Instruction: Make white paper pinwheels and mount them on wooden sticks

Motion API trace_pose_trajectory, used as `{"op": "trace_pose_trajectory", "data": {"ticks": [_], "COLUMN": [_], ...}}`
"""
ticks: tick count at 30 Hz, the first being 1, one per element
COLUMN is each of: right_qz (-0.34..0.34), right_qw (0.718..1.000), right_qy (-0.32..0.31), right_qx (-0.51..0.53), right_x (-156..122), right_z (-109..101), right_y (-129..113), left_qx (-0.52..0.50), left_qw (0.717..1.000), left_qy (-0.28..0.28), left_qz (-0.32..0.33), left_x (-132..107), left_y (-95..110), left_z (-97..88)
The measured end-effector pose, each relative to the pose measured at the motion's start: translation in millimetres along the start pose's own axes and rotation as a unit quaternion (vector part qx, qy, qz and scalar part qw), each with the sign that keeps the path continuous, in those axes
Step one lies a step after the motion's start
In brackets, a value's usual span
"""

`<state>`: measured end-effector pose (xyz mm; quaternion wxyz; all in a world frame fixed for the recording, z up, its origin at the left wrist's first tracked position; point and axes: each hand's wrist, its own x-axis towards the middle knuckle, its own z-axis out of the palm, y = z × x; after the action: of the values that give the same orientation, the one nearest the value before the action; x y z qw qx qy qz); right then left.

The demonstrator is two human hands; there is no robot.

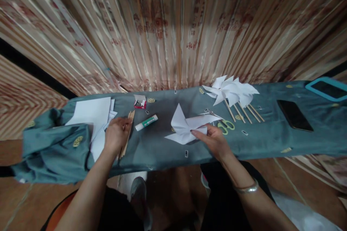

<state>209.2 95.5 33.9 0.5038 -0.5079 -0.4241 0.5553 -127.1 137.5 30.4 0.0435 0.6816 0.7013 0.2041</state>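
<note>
My right hand pinches a folded white paper pinwheel at its centre, thumb on top, just above the cloth. Its blades spread out to the left and away from me, and no stick shows on it. My left hand is closed at a small bundle of thin wooden sticks, its fingertips curled on them; how many it grips I cannot tell. A green and white glue stick lies between the two hands. Scissors with light green handles rest just beyond my right hand, their blades partly hidden by the pinwheel.
White paper sheets lie at the left beside bunched cloth. A small red and white box of metal bits stands open at the back. Several finished pinwheels on sticks, a black phone and a blue-framed device lie rightward.
</note>
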Motion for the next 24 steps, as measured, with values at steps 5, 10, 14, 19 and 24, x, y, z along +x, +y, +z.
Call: {"op": "trace_pose_trajectory", "data": {"ticks": [5, 10, 14, 19, 24], "right_qz": [0.007, 0.005, 0.004, -0.02, -0.027], "right_qw": [1.0, 1.0, 1.0, 1.0, 0.998], "right_qy": [-0.006, -0.005, -0.006, -0.01, -0.022], "right_qx": [0.004, 0.003, -0.004, -0.022, -0.045], "right_x": [-1, -2, -3, -4, -4], "right_z": [-1, -1, 1, 2, 2], "right_y": [2, 3, 1, 2, 3], "left_qx": [0.112, 0.166, 0.168, 0.182, 0.167], "left_qw": [0.993, 0.984, 0.984, 0.981, 0.985], "left_qy": [-0.034, -0.045, -0.046, -0.048, -0.042], "left_qz": [0.022, 0.044, 0.046, 0.041, 0.024], "left_x": [-3, -2, 0, 5, 9], "left_y": [-4, 6, 6, 8, 13], "left_z": [3.7, 3.3, 5.1, 6.5, 8.7]}}
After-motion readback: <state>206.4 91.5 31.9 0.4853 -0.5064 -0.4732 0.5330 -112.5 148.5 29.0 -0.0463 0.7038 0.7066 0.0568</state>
